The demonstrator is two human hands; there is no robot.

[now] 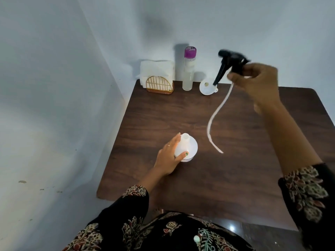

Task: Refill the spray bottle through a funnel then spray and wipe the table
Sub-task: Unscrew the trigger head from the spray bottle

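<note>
Two bare hands work over a dark wooden tabletop (181, 115) pushed against a pale wall. At the far left corner stands a gold wire napkin holder (159, 86) stuffed with white napkins (155, 69); just to its right, along the far edge, rises a tall clear bottle (188, 69) with a purple cap, holding a pale liquid. Nearer the front and toward the left edge, the left hand (169, 158) wraps the side of the white spray bottle (186, 148), fingers together along its shoulder and thumb pressed across its front; the bottle stands upright on the wood with its neck uncovered. Back at the far edge, a white funnel (208, 86) rests on the tabletop, mouth tilted toward the camera. To the right and above the surface, the right hand (257, 82) pinches the black trigger sprayer head (229, 64) between curled fingers, its long white dip tube (216, 116) dangling in a curve over the middle of the tabletop, well apart from the bottle. Patterned dark sleeves frame the near edge.
</note>
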